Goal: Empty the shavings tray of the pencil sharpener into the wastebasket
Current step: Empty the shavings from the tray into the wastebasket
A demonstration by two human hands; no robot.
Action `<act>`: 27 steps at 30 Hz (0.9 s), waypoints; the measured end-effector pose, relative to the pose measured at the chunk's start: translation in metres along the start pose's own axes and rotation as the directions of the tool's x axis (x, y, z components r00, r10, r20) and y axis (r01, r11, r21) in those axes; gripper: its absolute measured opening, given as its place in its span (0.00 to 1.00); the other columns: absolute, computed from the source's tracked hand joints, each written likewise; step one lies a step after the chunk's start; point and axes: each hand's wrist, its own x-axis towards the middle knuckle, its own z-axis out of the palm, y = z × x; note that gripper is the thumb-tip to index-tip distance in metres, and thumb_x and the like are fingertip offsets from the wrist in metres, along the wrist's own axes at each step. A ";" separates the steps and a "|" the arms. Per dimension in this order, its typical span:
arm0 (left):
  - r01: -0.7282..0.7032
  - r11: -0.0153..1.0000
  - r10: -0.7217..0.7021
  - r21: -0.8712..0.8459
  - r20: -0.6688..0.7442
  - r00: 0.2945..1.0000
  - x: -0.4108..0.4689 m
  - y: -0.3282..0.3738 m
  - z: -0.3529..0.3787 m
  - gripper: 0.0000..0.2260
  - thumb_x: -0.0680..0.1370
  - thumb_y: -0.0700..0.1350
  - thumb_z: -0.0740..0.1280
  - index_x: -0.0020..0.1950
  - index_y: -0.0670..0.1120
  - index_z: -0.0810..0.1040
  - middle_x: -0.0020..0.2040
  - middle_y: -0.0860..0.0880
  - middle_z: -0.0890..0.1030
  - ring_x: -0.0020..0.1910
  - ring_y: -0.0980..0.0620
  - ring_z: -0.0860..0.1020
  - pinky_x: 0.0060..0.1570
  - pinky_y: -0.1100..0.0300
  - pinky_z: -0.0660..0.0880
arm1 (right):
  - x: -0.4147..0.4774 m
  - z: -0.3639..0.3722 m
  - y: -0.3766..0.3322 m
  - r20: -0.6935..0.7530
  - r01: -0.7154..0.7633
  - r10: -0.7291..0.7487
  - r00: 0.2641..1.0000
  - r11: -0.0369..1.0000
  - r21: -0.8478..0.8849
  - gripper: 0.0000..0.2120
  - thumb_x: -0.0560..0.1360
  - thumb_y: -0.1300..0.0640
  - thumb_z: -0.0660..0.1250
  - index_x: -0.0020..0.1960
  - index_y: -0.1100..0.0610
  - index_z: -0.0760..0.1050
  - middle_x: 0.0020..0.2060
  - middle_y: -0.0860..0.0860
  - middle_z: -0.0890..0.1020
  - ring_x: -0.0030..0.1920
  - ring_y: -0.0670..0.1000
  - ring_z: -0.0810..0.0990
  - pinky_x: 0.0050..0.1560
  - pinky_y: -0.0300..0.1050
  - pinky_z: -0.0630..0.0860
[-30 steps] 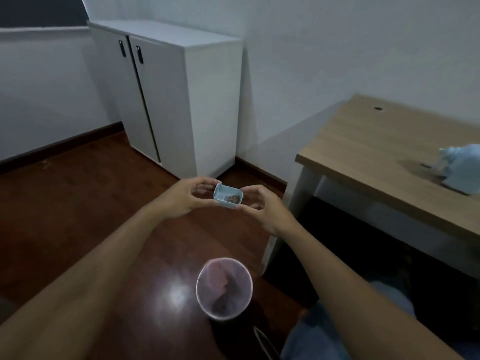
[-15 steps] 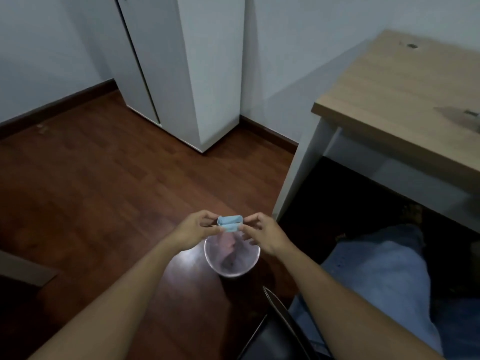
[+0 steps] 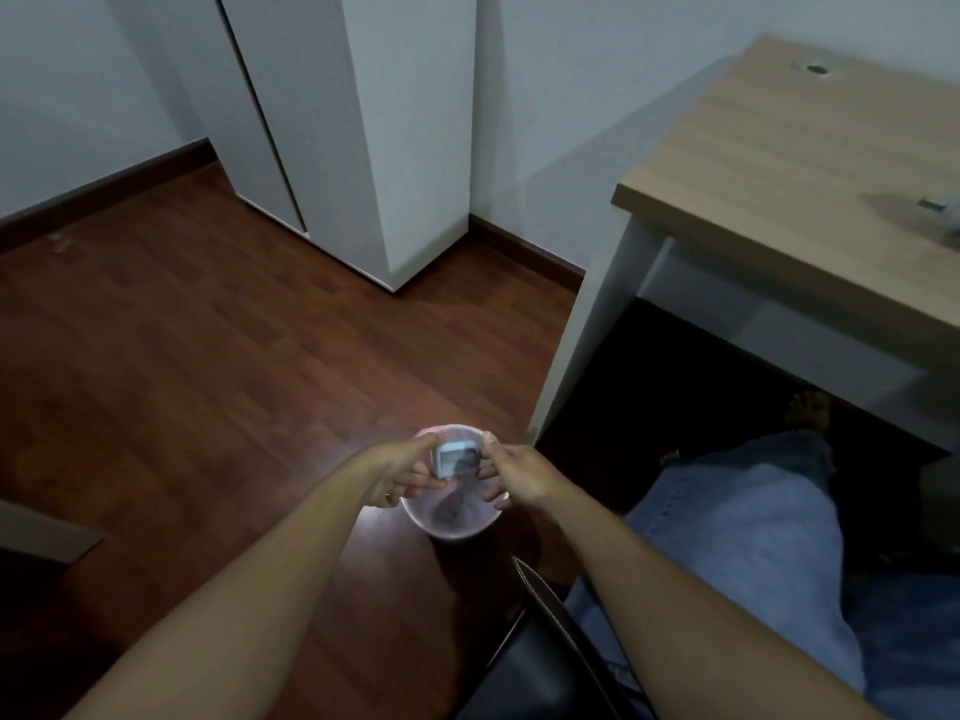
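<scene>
Shavings tray (image 3: 457, 458): small pale-blue plastic box, tipped over the wastebasket (image 3: 448, 527); likely light, stiff and smooth, best held by its short ends.
Left hand (image 3: 402, 472): grip pinching the tray's left end.
Right hand (image 3: 514, 472): grip pinching its right end.
Wastebasket: on the floor beside the counter (image 3: 779, 163); something dark inside, unclear what.
Tray contents: cannot tell.

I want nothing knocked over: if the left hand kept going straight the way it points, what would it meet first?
The left hand points toward the right hand, and the shavings tray pinched between them comes first. Below is the wastebasket; depth is unclear.
</scene>
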 end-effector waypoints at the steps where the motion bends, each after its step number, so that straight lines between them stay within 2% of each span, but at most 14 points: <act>1: 0.023 1.000 -0.023 -0.008 0.005 1.000 -0.003 0.002 0.001 0.21 0.81 0.66 0.66 0.52 0.48 0.83 0.45 0.52 0.93 0.36 0.53 0.74 0.32 0.59 0.62 | 0.000 -0.001 0.000 0.002 0.001 -0.001 1.000 1.000 -0.003 0.31 0.89 0.39 0.55 0.75 0.63 0.77 0.56 0.57 0.85 0.40 0.53 0.85 0.40 0.45 0.83; 4: 0.093 0.995 -0.093 -0.030 0.003 0.996 -0.008 0.008 0.001 0.20 0.80 0.64 0.66 0.49 0.47 0.83 0.51 0.51 0.93 0.35 0.53 0.73 0.32 0.60 0.62 | -0.003 -0.002 -0.003 0.010 0.005 -0.005 1.000 1.000 -0.005 0.31 0.89 0.40 0.55 0.75 0.63 0.77 0.56 0.57 0.84 0.40 0.52 0.85 0.40 0.44 0.82; 8: 0.155 0.988 -0.155 -0.013 0.016 0.988 -0.006 0.009 -0.001 0.24 0.78 0.66 0.67 0.53 0.46 0.84 0.39 0.53 0.91 0.36 0.52 0.71 0.35 0.59 0.62 | -0.005 -0.002 -0.006 0.021 0.004 -0.004 1.000 1.000 0.003 0.30 0.89 0.40 0.55 0.74 0.63 0.78 0.51 0.55 0.84 0.38 0.51 0.83 0.37 0.43 0.81; 11: 0.153 0.988 -0.153 -0.017 0.018 0.988 -0.007 0.011 -0.003 0.24 0.79 0.67 0.67 0.52 0.46 0.83 0.38 0.54 0.90 0.36 0.52 0.72 0.35 0.59 0.62 | -0.004 -0.001 -0.006 0.025 -0.003 0.003 1.000 1.000 0.013 0.29 0.89 0.41 0.54 0.74 0.63 0.78 0.45 0.51 0.83 0.37 0.51 0.83 0.38 0.44 0.81; 15: 0.145 0.989 -0.146 0.006 0.041 0.988 -0.010 0.014 -0.003 0.24 0.78 0.67 0.67 0.51 0.45 0.85 0.39 0.54 0.91 0.36 0.52 0.72 0.35 0.59 0.63 | -0.003 -0.003 -0.006 0.015 0.003 -0.003 1.000 1.000 0.008 0.29 0.89 0.40 0.54 0.73 0.61 0.79 0.46 0.52 0.84 0.40 0.53 0.85 0.45 0.49 0.83; 18: 0.126 0.992 -0.127 0.022 0.051 0.991 -0.010 0.018 -0.004 0.24 0.78 0.66 0.67 0.54 0.46 0.85 0.41 0.55 0.91 0.37 0.52 0.72 0.37 0.58 0.64 | -0.003 -0.007 -0.008 0.007 0.008 -0.008 1.000 1.000 0.025 0.28 0.89 0.39 0.55 0.73 0.59 0.79 0.51 0.56 0.85 0.45 0.57 0.85 0.50 0.54 0.83; 22: 0.091 0.995 -0.094 0.034 0.079 0.992 -0.009 0.022 -0.007 0.25 0.79 0.67 0.67 0.58 0.46 0.86 0.45 0.55 0.92 0.39 0.53 0.73 0.38 0.59 0.65 | -0.004 -0.012 -0.009 -0.001 0.028 -0.028 1.000 1.000 -0.008 0.28 0.87 0.37 0.59 0.69 0.59 0.81 0.49 0.53 0.85 0.42 0.53 0.86 0.50 0.54 0.84; 24: 0.039 0.998 -0.044 0.039 0.127 0.991 -0.009 0.022 -0.009 0.25 0.79 0.66 0.69 0.59 0.45 0.86 0.50 0.53 0.93 0.41 0.53 0.73 0.38 0.60 0.65 | -0.004 -0.014 -0.009 -0.032 0.021 -0.022 0.999 1.000 -0.019 0.29 0.85 0.35 0.61 0.67 0.59 0.81 0.51 0.53 0.87 0.44 0.54 0.89 0.51 0.54 0.86; 27: -0.089 0.996 0.090 -0.011 0.176 0.980 -0.013 0.021 -0.009 0.20 0.79 0.60 0.76 0.63 0.48 0.87 0.55 0.51 0.92 0.48 0.52 0.80 0.41 0.59 0.69 | -0.005 -0.017 -0.013 -0.094 0.004 -0.002 0.996 1.000 0.028 0.27 0.84 0.39 0.68 0.68 0.61 0.80 0.56 0.57 0.88 0.45 0.57 0.89 0.42 0.49 0.84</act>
